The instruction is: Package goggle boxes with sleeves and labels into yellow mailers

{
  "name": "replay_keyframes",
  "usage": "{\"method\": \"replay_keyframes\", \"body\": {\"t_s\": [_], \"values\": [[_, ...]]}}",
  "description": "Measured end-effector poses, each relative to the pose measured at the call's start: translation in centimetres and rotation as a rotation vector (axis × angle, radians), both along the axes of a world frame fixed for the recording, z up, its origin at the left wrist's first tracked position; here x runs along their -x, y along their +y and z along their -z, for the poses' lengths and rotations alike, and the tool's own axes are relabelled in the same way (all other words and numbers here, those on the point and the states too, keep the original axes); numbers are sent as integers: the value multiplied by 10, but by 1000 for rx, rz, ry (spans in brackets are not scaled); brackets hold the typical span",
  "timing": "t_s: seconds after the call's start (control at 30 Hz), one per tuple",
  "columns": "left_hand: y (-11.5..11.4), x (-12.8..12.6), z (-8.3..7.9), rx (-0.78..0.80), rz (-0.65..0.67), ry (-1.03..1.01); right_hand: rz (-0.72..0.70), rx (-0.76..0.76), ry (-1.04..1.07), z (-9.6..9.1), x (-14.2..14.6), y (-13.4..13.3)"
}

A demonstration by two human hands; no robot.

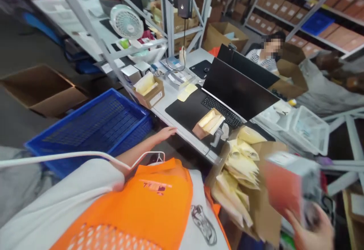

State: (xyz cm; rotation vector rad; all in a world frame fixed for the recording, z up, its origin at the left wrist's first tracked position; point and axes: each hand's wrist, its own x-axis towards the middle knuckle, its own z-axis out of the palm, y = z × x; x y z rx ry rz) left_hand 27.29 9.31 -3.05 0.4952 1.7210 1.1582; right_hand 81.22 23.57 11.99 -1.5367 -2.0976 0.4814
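Observation:
My right hand [315, 227] grips a box [284, 185] at the lower right, its thumb and fingers around the lower end. The box has an orange-red face, a whitish top and a grey side; motion smears its print. To its left, a cardboard carton [264, 216] is stuffed with yellow padded envelopes [239, 162]. My left hand [167, 131] lies at the near edge of the desk [187, 136], fingers stretched out and holding nothing.
A blue plastic crate [93, 125] stands left of the desk. On the desk are a monitor [239, 87], a keyboard [222, 111], a scanner [217, 138] and a small box of papers [207, 125]. A person [264, 56] sits behind the monitors. Metal frame posts rise nearby.

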Motion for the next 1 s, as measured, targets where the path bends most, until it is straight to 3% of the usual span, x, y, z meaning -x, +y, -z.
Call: {"method": "replay_keyframes", "body": {"t_s": [0.03,0.1,0.2,0.27,0.33,0.4,0.47,0.53,0.63,0.7,0.87,1.0], "values": [[11,5,-3,-32,70,-36,-6,-42,19,14,33,-13],[21,14,-12,-163,264,-221,-185,-60,23,36,113,-36],[-1,39,-26,-287,438,-524,-545,-37,-12,55,239,-63],[-29,66,-26,-260,361,-587,-649,-37,-3,62,306,-80],[-60,97,-18,-237,205,-597,-740,28,79,68,353,-96],[-90,127,-5,-257,76,-604,-726,146,243,76,384,-107],[-118,153,7,-298,-8,-613,-568,277,363,84,408,-115],[-145,174,15,-339,-56,-636,-449,447,332,91,433,-121],[-180,197,23,-399,-102,-680,-504,718,201,98,473,-130],[-197,207,29,-423,-133,-713,-572,799,177,100,496,-136],[-209,218,42,-417,-199,-736,-664,866,171,107,525,-134],[-190,224,26,-409,-191,-671,-710,685,123,102,520,-108]]}}
